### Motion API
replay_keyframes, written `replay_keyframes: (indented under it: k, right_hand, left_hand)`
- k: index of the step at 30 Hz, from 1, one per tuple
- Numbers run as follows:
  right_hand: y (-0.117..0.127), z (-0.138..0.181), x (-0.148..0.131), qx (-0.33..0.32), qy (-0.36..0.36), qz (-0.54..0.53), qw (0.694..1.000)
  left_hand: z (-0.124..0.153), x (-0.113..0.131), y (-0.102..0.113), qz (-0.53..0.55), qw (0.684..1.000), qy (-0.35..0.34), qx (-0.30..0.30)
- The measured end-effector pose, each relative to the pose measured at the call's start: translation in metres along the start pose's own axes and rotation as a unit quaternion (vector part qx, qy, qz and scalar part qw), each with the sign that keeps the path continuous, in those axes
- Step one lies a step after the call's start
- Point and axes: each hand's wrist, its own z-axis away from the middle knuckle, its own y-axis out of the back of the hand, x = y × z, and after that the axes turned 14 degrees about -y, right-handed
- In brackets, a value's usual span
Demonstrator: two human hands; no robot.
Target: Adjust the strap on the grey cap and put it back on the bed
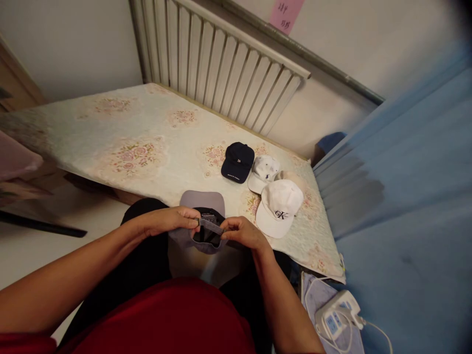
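A grey baseball cap [202, 199] is held over my lap at the near edge of the mattress, its brim pointing away from me and its dark inside facing up. My left hand [180, 219] pinches one end of the cap's back strap [211, 225], by a small buckle. On the other end, my right hand [243, 232] grips the strap between thumb and fingers. Beyond my hands lie a black cap [238, 162], a white cap with a small dark logo [266, 168], and a larger white cap with dark letters [282, 206]. A beige cap [292, 178] is partly hidden behind the larger white one.
The caps lie on a floral mattress [147, 115]. A white radiator [221, 64] runs along the wall behind it. At the right hangs a blue curtain [398, 211]. A white device with cables [337, 317] sits at the lower right, and a pink item [16, 157] is at the left.
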Motion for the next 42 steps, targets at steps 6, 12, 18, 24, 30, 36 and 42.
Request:
replay_keyframes:
  k: [6,12,18,24,30,36,42]
  right_hand:
    - [0.001,0.004,-0.002,0.046,0.018,-0.012,0.999]
    - [0.007,0.016,-0.030,0.095,0.073,-0.065,0.991]
    - [0.013,0.027,-0.080,0.164,0.119,-0.093,0.975]
    - [0.035,-0.021,-0.129,0.189,0.136,-0.118,0.965]
    - [0.077,-0.148,-0.162,0.343,0.127,0.046,0.930]
    - [0.067,-0.195,-0.084,0.407,0.034,0.109,0.906]
    - [0.034,-0.183,0.010,0.454,-0.053,0.123,0.881]
  left_hand:
    - [0.003,0.004,0.005,-0.018,1.000,-0.010,-0.011]
    - [0.008,0.028,0.013,0.003,0.999,-0.033,0.001]
    - [0.017,0.049,0.019,0.162,0.980,-0.095,0.059]
    - [-0.001,0.048,0.042,0.327,0.923,-0.117,0.165]
    - [-0.050,0.002,0.148,0.324,0.871,-0.137,0.344]
    - [-0.055,-0.080,0.192,0.331,0.771,0.065,0.541]
    - [-0.059,-0.111,0.158,0.330,0.744,0.072,0.577]
